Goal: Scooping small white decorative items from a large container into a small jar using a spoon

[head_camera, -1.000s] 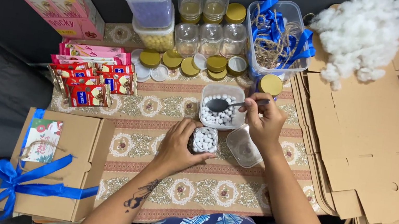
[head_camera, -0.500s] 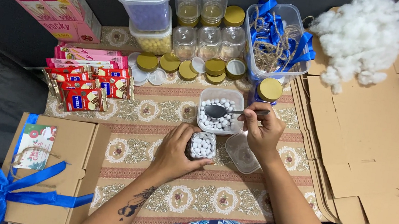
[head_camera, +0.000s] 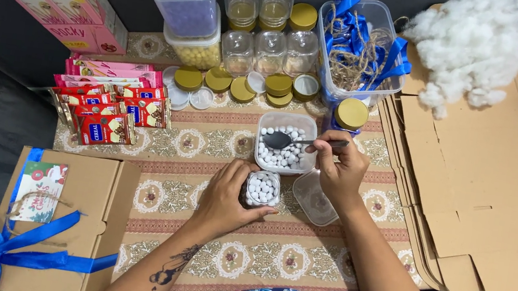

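My left hand point(head_camera: 224, 196) grips a small glass jar point(head_camera: 262, 189) that stands on the patterned cloth point(head_camera: 202, 157) and holds several white round candies. My right hand point(head_camera: 340, 168) holds a dark spoon point(head_camera: 284, 140) by its handle. The spoon's bowl hovers over a clear square tub point(head_camera: 284, 143) of the same white candies, just beyond the jar. The tub's clear lid point(head_camera: 315, 198) lies under my right wrist.
Empty glass jars point(head_camera: 257, 32) and gold lids point(head_camera: 278, 85) stand at the back. A bin of blue ribbon and twine point(head_camera: 359, 51), flat cardboard boxes point(head_camera: 504, 196), white stuffing point(head_camera: 474, 44), snack packets point(head_camera: 110, 109), pink boxes point(head_camera: 62, 0), a ribbon-tied box point(head_camera: 52, 224).
The spoon has risen from among the candies and now sits level over the tub. My left hand keeps its hold on the jar. The camera has shifted slightly.
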